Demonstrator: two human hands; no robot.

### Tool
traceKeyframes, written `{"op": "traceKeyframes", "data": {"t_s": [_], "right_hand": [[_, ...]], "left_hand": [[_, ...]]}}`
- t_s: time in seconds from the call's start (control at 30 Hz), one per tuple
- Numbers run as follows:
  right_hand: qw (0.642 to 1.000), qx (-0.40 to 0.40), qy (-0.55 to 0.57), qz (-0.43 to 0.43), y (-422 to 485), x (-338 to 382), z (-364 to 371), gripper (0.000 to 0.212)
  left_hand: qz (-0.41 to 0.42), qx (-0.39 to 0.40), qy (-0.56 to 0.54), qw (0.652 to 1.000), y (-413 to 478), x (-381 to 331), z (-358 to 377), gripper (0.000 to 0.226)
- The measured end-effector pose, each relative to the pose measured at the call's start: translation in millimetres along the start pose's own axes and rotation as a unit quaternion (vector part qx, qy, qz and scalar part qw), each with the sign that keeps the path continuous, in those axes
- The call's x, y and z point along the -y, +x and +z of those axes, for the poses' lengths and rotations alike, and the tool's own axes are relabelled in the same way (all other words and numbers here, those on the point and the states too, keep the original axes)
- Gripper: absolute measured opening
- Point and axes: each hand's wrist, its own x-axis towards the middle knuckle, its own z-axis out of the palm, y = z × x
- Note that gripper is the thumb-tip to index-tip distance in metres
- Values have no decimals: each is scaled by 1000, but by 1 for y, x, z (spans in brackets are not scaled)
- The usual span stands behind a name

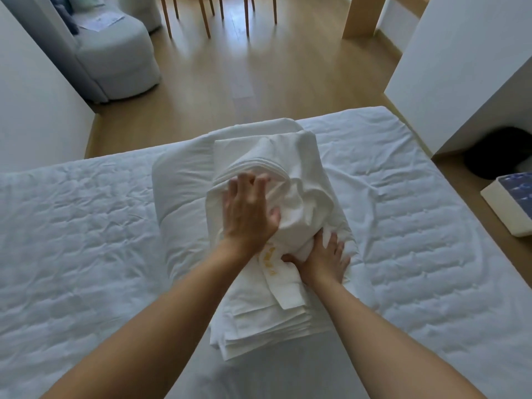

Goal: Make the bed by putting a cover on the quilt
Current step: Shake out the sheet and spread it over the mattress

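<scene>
The folded white cover (290, 174) lay on the folded quilt (181, 191), which sat mid-bed (72, 240) on a wrinkled, quilted white pad. The cover's upper part was bunched, and its flat layers stuck out toward the person. Past the foot of the bed ran a wood floor (259, 76), with a pale sofa (115, 59) at far left carrying papers (100, 20), and chair legs (204, 18) beyond. On the right stood a white cabinet (460, 67) with something dark (501, 154) beneath it, and a white box (512, 203) with a blue top lay on the floor beside the bed. The left hand (249, 208) was on top of the cover, fingers splayed, tips hooked into the stacked folds, thumb dug into the bunch. The right hand (322, 260) pressed palm-down against the bunch's near base, fingers straight and spread, holding nothing. Between the wrists a strip of the cover bore yellow marks (269, 260), too blurred to read.
</scene>
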Motion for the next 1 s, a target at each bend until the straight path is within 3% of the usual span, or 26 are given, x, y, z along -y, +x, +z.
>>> {"op": "traceKeyframes", "data": {"t_s": [0.03,0.1,0.17,0.2,0.27,0.33,0.4,0.53,0.6,0.7,0.8,0.87,0.9,1.0], "right_hand": [[1000,-4,3,-5,-5,-1,0,131],[1000,-6,4,-17,-12,-3,0,124],[1000,-7,5,-27,-20,-4,0,117],[999,-7,6,-31,-25,-6,0,114],[999,3,6,-36,-35,-9,-3,108],[999,23,-4,-40,-45,-17,-7,102],[998,48,-13,-48,-53,-26,-14,99],[996,68,-3,-57,-72,-39,-24,95],[996,64,5,-66,-85,-49,-27,92],[994,54,-2,-100,-103,-68,-24,93],[993,47,5,-104,-120,-76,-21,113],[994,40,10,-105,-132,-76,-20,130],[993,38,11,-109,-139,-77,-20,138],[989,20,68,-132,-163,-76,-29,150]], "left_hand": [[-28,-7,44,999,12,6,-8,82],[-132,99,73,984,42,27,-15,125],[-224,213,31,951,61,47,-14,138],[-250,244,-9,937,65,53,-14,124],[-241,256,-24,936,65,56,-12,71],[-179,247,25,952,62,50,-9,50],[-169,218,5,961,62,46,-7,57],[-355,155,-141,911,63,53,-13,90],[-372,192,-101,902,56,61,-18,101],[-345,254,10,904,44,72,-23,73],[-291,236,-99,922,40,71,-27,40],[-228,189,-112,948,30,54,-36,15],[-203,158,-105,961,23,40,-43,10],[-147,88,-114,979,-7,-17,-66,23]]}}
